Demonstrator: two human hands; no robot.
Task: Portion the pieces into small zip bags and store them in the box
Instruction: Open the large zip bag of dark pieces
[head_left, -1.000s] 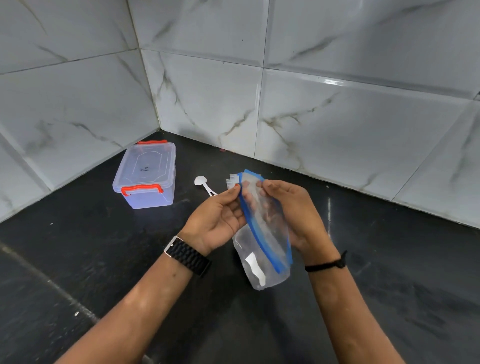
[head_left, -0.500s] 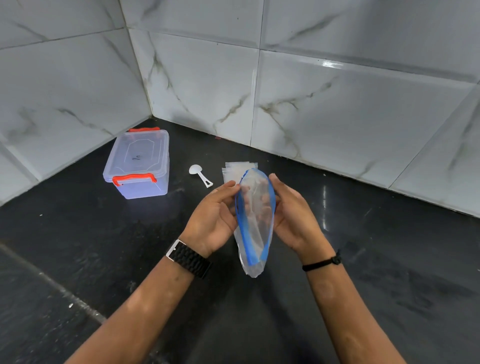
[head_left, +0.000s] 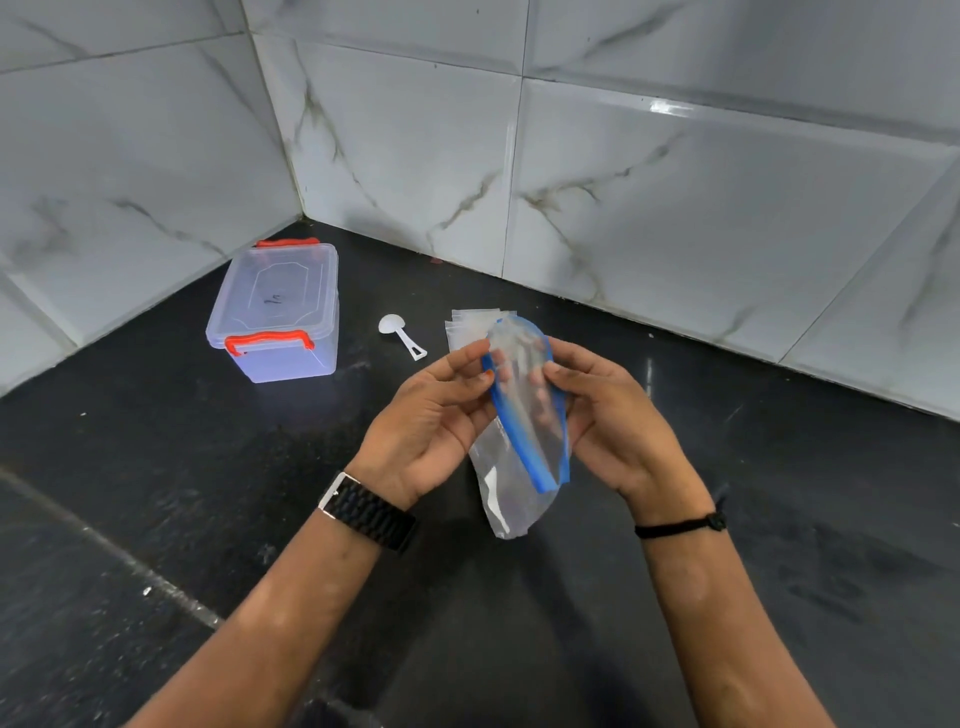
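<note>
While held above counter (head_left: 156, 467), bag (head_left: 519, 467) is pinched at blue rim by left hand (head_left: 431, 431) and right hand (head_left: 618, 421); body hangs below.

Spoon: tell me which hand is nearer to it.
Left. The left hand holds the bag just this side of the spoon; the right hand grips the bag's other edge, farther from it.
</note>
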